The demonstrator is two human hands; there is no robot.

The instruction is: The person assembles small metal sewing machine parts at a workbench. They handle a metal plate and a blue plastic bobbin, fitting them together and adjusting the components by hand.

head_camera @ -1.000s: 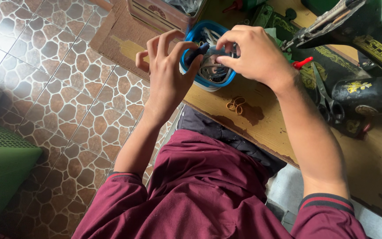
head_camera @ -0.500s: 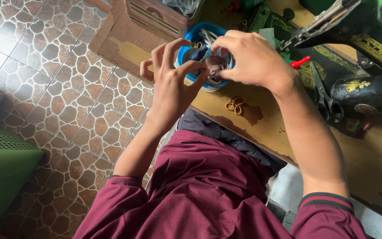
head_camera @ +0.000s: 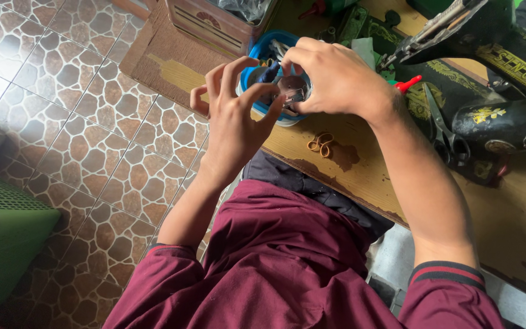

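A round blue tub (head_camera: 252, 74) of small sewing bits stands at the wooden table's (head_camera: 360, 170) near edge. Just over it, my right hand (head_camera: 336, 76) pinches a small dark metal part (head_camera: 293, 92) with thumb and fingertips. My left hand (head_camera: 235, 119) reaches in from the left. Its thumb presses the same part from below, and its fingers curl over the tub's rim. Most of the tub's contents are hidden behind both hands.
Tan rubber bands (head_camera: 321, 144) lie on the table right of the tub. Scissors (head_camera: 442, 131) and a black sewing machine (head_camera: 494, 79) are at the right. A cardboard box (head_camera: 214, 24) stands behind the tub. A green plastic basket (head_camera: 1, 244) sits on the tiled floor at the left.
My left hand has let go of the tub's side and curled its fingers up to the metal part. My right hand has stayed over the tub, working the part.
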